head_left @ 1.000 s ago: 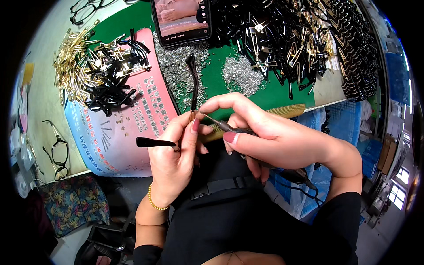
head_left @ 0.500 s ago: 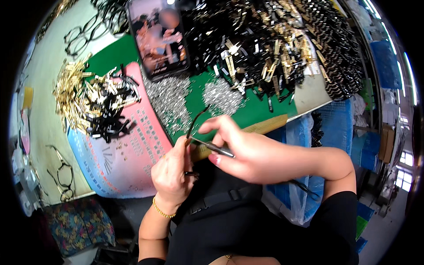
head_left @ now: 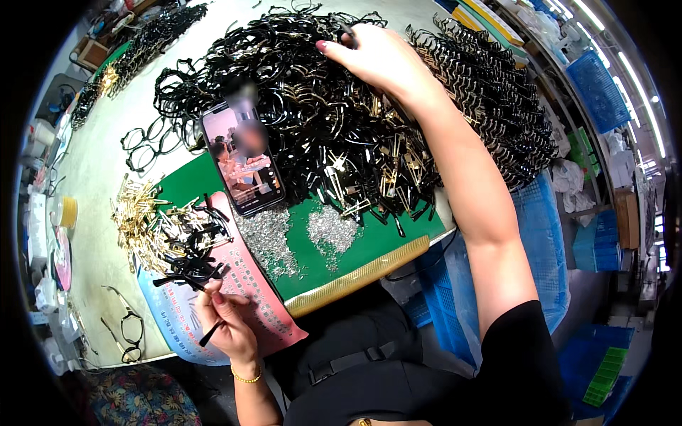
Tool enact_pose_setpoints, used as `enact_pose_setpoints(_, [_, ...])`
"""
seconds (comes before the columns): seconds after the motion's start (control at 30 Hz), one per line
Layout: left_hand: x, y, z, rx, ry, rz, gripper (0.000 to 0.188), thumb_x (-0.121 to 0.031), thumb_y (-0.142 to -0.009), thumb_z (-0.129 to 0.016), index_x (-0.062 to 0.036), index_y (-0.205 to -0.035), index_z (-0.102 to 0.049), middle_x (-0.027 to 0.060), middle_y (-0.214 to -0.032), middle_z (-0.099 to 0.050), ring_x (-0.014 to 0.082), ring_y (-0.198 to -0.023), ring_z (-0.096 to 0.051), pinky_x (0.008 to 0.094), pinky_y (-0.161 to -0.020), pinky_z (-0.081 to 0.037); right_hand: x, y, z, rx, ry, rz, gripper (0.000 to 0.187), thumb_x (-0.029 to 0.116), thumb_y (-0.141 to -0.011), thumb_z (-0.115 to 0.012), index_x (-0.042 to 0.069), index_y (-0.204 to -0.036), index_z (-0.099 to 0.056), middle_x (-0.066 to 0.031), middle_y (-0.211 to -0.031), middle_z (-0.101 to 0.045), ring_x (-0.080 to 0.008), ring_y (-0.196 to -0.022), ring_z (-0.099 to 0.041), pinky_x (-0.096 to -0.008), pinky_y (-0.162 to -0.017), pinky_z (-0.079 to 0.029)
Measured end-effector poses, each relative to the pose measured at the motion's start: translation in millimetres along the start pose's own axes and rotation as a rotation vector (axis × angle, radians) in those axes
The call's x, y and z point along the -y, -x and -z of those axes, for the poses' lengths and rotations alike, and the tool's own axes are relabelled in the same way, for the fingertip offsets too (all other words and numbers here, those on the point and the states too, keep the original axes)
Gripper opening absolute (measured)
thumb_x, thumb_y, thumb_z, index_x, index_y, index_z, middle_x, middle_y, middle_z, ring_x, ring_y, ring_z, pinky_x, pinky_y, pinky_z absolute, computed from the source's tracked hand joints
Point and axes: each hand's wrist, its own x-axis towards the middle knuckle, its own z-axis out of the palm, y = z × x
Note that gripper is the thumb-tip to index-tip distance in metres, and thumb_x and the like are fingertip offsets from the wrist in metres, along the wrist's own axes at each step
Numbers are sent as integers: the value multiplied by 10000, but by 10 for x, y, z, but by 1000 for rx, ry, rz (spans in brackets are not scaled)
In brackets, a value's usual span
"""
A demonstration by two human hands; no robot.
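My left hand (head_left: 233, 332) is closed on slim dark eyeglass temples. One temple (head_left: 183, 281) sticks out past the fingertips beside the mixed pile; a second dark end (head_left: 209, 335) juts from the lower side of the fist. My right hand (head_left: 376, 58) reaches to the far side of the table, over a big heap of black eyeglass frames (head_left: 270, 53). A dark slim thing (head_left: 349, 33) shows at its fingers, too small to name. Gold and black temples (head_left: 170, 234) lie heaped on a pink and blue printed sheet (head_left: 266, 312).
A phone (head_left: 245, 160) showing a video leans against the heap. Small silvery parts (head_left: 332, 231) lie in two piles on the green mat (head_left: 312, 273). Rows of dark temples (head_left: 490, 106) stretch along the right. One pair of glasses (head_left: 130, 328) rests at the left edge. Blue crates (head_left: 543, 234) stand right of the table.
My hands have parted. The right hand, which held a screwdriver at the left hand, has moved far forward to the frames. The left has moved left and lowered, still holding dark temple pieces.
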Motion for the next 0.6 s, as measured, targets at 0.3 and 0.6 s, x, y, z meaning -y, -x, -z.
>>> enact_pose_setpoints(0.3, [-115,-14,-27,18,-16,-31,230,-168,-1103,-460,10,-1195,-573,27,-686,-626,64,-587,-549,200,-576,-411,-30,113,-6,136,0,98,450,465,-876,-688,24,-963,-654,-199,-919,-703,-386,-902,-685,-495,-763,-532])
enact_pose_setpoints(0.6, [-132,25,-100,13,-43,-77,251,-213,-1113,-444,-36,-1234,-575,2,-713,-599,20,-592,-468,179,-553,-319,-93,1278,-121,182,270,200,367,393,-949,-660,88,-1140,-590,-147,-947,-606,-348,-782,-687,-460,-643,-565])
